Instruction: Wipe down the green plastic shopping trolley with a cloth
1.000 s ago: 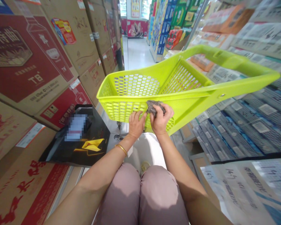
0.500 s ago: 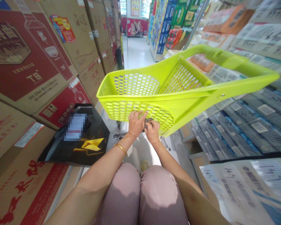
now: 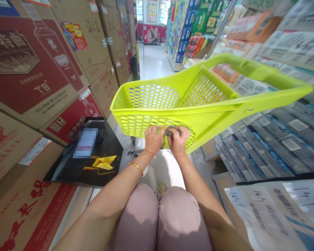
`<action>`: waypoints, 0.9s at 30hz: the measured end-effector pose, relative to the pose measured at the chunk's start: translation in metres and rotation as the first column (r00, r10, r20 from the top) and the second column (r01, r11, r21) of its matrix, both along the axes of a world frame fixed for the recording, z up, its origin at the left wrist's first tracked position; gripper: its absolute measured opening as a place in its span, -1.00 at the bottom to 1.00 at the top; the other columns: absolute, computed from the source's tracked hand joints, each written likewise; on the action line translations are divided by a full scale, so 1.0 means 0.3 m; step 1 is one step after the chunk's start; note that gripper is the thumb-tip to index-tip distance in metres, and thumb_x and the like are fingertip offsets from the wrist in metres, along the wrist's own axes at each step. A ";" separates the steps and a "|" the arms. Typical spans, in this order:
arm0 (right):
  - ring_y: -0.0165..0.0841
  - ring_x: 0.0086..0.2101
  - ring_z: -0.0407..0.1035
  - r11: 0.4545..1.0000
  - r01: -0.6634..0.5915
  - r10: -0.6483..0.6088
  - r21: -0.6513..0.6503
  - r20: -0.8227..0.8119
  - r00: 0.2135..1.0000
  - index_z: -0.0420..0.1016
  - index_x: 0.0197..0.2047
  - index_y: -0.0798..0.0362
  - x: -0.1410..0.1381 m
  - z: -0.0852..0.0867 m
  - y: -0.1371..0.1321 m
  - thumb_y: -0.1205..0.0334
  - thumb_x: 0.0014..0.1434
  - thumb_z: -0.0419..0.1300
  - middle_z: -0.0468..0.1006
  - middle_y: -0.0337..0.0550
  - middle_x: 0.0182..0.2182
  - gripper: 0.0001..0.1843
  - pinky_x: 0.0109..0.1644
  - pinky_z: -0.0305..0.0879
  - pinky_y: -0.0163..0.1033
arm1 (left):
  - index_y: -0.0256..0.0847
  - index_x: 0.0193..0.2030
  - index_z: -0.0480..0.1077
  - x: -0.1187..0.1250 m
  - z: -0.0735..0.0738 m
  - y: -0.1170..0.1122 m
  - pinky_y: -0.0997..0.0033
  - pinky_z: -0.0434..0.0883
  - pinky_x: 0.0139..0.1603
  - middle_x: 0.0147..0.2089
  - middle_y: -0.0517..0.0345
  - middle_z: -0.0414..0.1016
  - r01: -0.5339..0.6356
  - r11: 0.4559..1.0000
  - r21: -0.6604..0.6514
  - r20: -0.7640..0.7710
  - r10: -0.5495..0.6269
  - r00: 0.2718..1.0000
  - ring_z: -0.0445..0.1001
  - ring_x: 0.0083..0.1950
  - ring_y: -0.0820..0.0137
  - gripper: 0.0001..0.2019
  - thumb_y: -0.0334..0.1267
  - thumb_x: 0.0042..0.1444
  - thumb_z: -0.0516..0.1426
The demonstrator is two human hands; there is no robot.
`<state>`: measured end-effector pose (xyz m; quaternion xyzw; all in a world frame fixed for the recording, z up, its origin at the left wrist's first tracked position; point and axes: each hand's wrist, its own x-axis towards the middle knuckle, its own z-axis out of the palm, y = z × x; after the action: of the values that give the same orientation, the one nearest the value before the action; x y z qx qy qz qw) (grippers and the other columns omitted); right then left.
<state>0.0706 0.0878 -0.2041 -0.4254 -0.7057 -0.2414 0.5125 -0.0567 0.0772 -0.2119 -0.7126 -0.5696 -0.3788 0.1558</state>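
Observation:
A lime-green plastic shopping cart (image 3: 211,122) stands in front of my knees, its latticed basket side facing me and its handle reaching up to the right. On the lower part of that side, my left hand (image 3: 154,140) is closed with curled fingers against the lattice. Right beside it, my right hand (image 3: 179,140) pinches a small, crumpled grey-brown cloth (image 3: 170,131) against the same panel. Most of the cloth is hidden by the fingers, and the left thumb comes close to it. The basket's wheels (image 3: 132,152) show partly below.
Stacked cardboard cartons (image 3: 36,59) wall in the left side. A black bag (image 3: 107,139) rests on the lower cartons. Plastic-wrapped packs (image 3: 274,136) are piled close on the right, near the cart's handle. An aisle floor (image 3: 153,62) runs away beyond the basket.
My right hand has slid right and slightly up along the lattice with the cloth, opening a small gap from the left hand. The left hand stays nearly in place.

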 end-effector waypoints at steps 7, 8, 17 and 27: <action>-0.27 -0.10 0.21 0.997 0.001 0.007 0.080 -0.102 0.995 0.42 -0.15 -0.04 0.002 0.090 0.035 0.22 0.14 0.11 0.28 -0.11 -0.16 -0.81 0.02 0.21 -0.08 | -0.10 -0.15 0.49 0.006 0.012 -0.005 0.20 0.21 -0.05 -0.14 -0.03 0.45 -0.036 0.999 0.014 -0.019 0.036 0.999 0.32 -0.11 0.22 -0.79 -0.24 0.24 0.03; -0.27 -0.10 0.21 0.997 -0.010 0.018 0.079 -0.102 0.995 0.42 -0.15 -0.03 0.000 0.072 0.034 0.21 0.14 0.11 0.27 -0.11 -0.15 -0.81 0.02 0.21 -0.08 | -0.10 -0.17 0.50 0.007 0.013 -0.005 0.20 0.21 -0.06 -0.15 -0.02 0.46 -0.037 0.999 0.020 -0.023 0.037 0.999 0.32 -0.12 0.22 -0.80 -0.23 0.24 0.03; -0.29 -0.16 0.20 0.995 -0.062 0.063 -0.084 0.008 0.998 0.47 -0.23 -0.04 0.003 -0.140 0.003 0.24 0.12 0.15 0.32 -0.13 -0.21 -0.87 -0.04 0.20 -0.12 | -0.06 -0.09 0.48 0.004 0.017 -0.008 0.20 0.23 -0.10 -0.15 -0.01 0.45 -0.030 1.000 0.010 -0.030 0.030 0.999 0.33 -0.11 0.22 -0.80 -0.23 0.21 0.07; -0.30 -0.16 0.19 0.983 -0.067 0.070 -0.171 0.016 0.997 0.47 -0.24 0.00 -0.010 -0.195 -0.040 0.31 0.12 0.12 0.34 -0.12 -0.20 -0.86 -0.07 0.21 -0.14 | -0.06 -0.12 0.49 0.010 0.012 0.000 0.21 0.20 -0.14 -0.19 -0.01 0.45 -0.047 0.999 0.026 -0.012 0.047 0.999 0.34 -0.14 0.23 -0.79 -0.21 0.26 0.02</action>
<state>0.0676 0.0758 -0.2625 -0.4404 -0.7435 -0.1672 0.4746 -0.0539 0.0771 -0.2082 -0.6994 -0.5802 -0.3778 0.1775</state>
